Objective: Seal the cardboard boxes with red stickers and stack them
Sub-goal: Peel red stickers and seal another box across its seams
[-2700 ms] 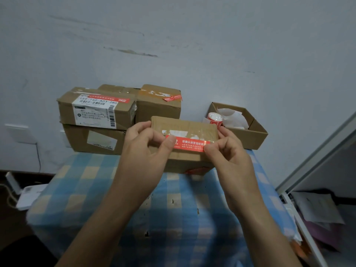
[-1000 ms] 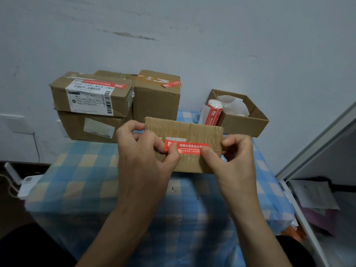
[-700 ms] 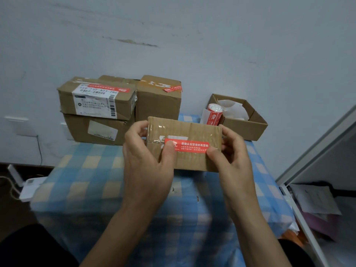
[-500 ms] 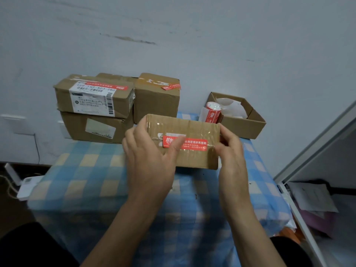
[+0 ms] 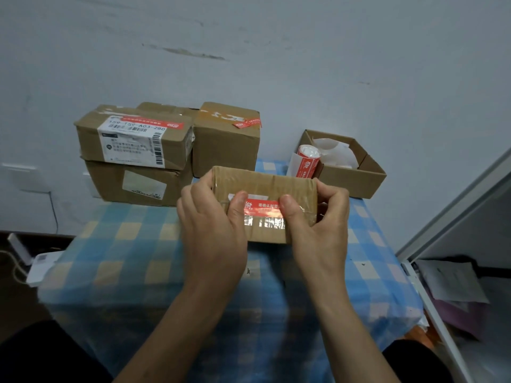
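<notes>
Our right hand [image 5: 320,225] has shifted: its thumb now lies across the front. Over the blue-checked cloth-covered table [image 5: 124,252], before the stacked brown cardboard boxes [image 5: 91,142], both hands (left hand [image 5: 213,228] too) clasp the small taped brown cardboard box [image 5: 262,181], thumbs pinning its red rectangular sticker [image 5: 262,205].

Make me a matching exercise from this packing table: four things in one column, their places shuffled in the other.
1 held box
2 sticker roll
3 labelled box
4 red sticker

A stacked on the lower box
B pressed under both thumbs
C at the open box's left corner
D gripped by left hand and right hand

Pairs: 1-D, 2-C, 3-A, 4-B
</notes>
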